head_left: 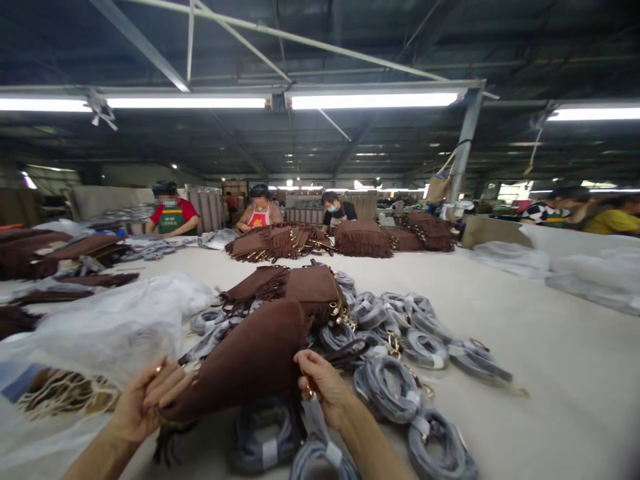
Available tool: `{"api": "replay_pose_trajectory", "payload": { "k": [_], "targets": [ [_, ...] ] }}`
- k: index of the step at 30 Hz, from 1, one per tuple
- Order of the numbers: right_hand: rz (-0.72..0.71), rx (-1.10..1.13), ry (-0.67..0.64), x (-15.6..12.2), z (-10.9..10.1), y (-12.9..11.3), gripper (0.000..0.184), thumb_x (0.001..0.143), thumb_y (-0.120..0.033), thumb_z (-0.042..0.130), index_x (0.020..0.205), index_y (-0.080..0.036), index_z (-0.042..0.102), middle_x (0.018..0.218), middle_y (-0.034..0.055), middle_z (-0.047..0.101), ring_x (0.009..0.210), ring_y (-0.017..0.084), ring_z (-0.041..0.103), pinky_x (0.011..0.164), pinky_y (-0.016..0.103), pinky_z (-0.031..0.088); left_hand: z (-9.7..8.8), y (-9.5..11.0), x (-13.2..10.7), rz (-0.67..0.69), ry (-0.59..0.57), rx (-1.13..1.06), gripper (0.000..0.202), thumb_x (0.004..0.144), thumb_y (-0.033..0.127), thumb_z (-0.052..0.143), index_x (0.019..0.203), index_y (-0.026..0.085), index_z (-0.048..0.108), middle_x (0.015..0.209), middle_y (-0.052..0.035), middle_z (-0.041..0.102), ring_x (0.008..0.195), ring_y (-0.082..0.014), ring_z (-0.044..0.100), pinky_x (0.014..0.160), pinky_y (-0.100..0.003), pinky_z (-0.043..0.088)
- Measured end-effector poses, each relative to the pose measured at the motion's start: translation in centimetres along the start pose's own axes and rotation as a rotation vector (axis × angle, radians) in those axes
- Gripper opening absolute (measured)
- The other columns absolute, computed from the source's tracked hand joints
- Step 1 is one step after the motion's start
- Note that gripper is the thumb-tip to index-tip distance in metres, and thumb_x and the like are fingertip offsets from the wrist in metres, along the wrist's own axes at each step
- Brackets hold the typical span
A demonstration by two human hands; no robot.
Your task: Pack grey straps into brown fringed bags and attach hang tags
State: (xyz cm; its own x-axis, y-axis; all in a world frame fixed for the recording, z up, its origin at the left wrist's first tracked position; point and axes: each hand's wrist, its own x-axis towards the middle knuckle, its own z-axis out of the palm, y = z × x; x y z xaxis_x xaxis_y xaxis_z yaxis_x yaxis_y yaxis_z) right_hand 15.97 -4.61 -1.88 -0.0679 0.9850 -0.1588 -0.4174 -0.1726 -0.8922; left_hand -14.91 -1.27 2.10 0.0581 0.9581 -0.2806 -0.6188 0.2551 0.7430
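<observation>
While it spans them, brown bag (250,360), left hand (137,408) and right hand (326,392) gripping opposite ends.

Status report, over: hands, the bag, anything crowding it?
Left hand and right hand both gripping the brown bag. Wrapped strap coils piled beneath and to its right. Clear plastic sheeting at left.

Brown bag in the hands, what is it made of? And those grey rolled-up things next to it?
The brown bag, held by the left hand and right hand, looks like suede or a fake suede: dull, fuzzy, no shine, with cut fringe. The grey coils seem to be straps wrapped in thin clear plastic, which glints; what lies inside is hard to tell.
</observation>
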Motion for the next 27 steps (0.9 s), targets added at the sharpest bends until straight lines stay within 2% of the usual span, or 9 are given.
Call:
{"api": "replay_pose_trajectory", "payload": {
  "k": [3,5,9,13,16,18,20,24,27],
  "targets": [
    [0.0,-0.042,-0.074,-0.8,-0.6,-0.9,0.054,0.055,-0.062,0.08,0.078,-0.021,0.054,0.038,-0.0143,0.034,0.032,0.004,0.028,0.038,0.017,0.014,0.3,0.2,0.9,0.08,-0.086,0.192,0.051,0.085,0.04,0.059,0.048,0.023,0.029,0.034,0.008,0.024,0.04,-0.0125,0.039,0.065,-0.033,0.057],
    [-0.019,-0.086,-0.101,-1.9,-1.3,-2.0,0.051,0.057,-0.06,0.081,0.075,-0.019,0.056,0.035,-0.0135,0.036,0.03,0.003,0.025,0.036,0.018,0.012,0.7,0.3,1.6,0.239,-0.164,0.42,0.053,0.08,0.048,0.062,0.045,0.023,0.03,0.037,0.0059,0.03,0.047,-0.0143,0.043,0.068,-0.034,0.055],
    [-0.069,-0.359,-0.127,-4.0,-1.6,-3.8,0.041,0.066,-0.054,0.075,0.071,-0.017,0.059,0.037,-0.0106,0.044,0.029,0.004,0.031,0.034,0.018,0.013,1.8,0.1,2.1,0.656,-0.126,1.165,0.044,0.074,0.055,0.058,0.048,0.022,0.044,0.051,-0.0003,0.05,0.057,-0.0189,0.047,0.061,-0.033,0.044],
    [-0.106,-0.497,-0.1,-5.1,-0.3,-3.5,0.034,0.072,-0.05,0.066,0.069,-0.018,0.057,0.04,-0.0105,0.045,0.03,0.005,0.037,0.034,0.017,0.019,4.5,-3.1,-1.9,1.148,-0.084,1.553,0.022,0.083,0.038,0.048,0.072,0.022,0.057,0.079,-0.0057,0.063,0.078,-0.0241,0.056,0.073,-0.035,0.043],
    [-0.138,-0.515,-0.039,-5.3,0.6,-2.7,0.034,0.072,-0.052,0.063,0.069,-0.019,0.055,0.04,-0.0108,0.043,0.03,0.006,0.037,0.033,0.018,0.02,7.0,-7.9,-6.4,1.015,-0.291,1.688,0.021,0.091,0.035,0.046,0.074,0.023,0.052,0.073,-0.0014,0.058,0.067,-0.0188,0.057,0.062,-0.029,0.041],
    [-0.157,-0.528,-0.019,-5.3,0.8,-2.3,0.036,0.072,-0.054,0.062,0.068,-0.019,0.054,0.041,-0.0109,0.042,0.03,0.006,0.038,0.033,0.018,0.019,8.5,-11.1,-8.4,0.891,-0.247,1.797,0.007,0.085,0.028,0.057,0.086,0.022,0.053,0.084,-0.0029,0.061,0.078,-0.0214,0.061,0.066,-0.03,0.043],
    [-0.162,-0.532,-0.007,-5.2,0.7,-2.0,0.038,0.07,-0.057,0.062,0.068,-0.02,0.052,0.041,-0.0114,0.04,0.03,0.006,0.037,0.033,0.018,0.019,9.7,-13.4,-9.1,0.792,-0.152,1.862,0.016,0.082,0.018,0.058,0.096,0.021,0.053,0.094,-0.0049,0.062,0.089,-0.0242,0.062,0.073,-0.032,0.045],
    [-0.189,-0.55,0.005,-4.8,0.1,-1.8,0.04,0.071,-0.059,0.06,0.069,-0.019,0.052,0.038,-0.0114,0.039,0.031,0.006,0.034,0.036,0.019,0.019,10.7,-14.5,-8.6,0.659,-0.177,1.836,0.024,0.079,0.005,0.046,0.096,0.021,0.05,0.099,-0.0054,0.06,0.089,-0.0221,0.063,0.072,-0.031,0.047],
    [-0.202,-0.575,0.007,-4.6,-0.1,-1.7,0.039,0.073,-0.058,0.058,0.069,-0.019,0.054,0.035,-0.0108,0.039,0.031,0.006,0.032,0.037,0.019,0.019,10.3,-14.1,-8.0,0.691,-0.214,1.675,0.028,0.071,0.0,0.046,0.087,0.023,0.045,0.091,-0.0034,0.058,0.083,-0.0187,0.06,0.071,-0.028,0.045]
  ]
}}
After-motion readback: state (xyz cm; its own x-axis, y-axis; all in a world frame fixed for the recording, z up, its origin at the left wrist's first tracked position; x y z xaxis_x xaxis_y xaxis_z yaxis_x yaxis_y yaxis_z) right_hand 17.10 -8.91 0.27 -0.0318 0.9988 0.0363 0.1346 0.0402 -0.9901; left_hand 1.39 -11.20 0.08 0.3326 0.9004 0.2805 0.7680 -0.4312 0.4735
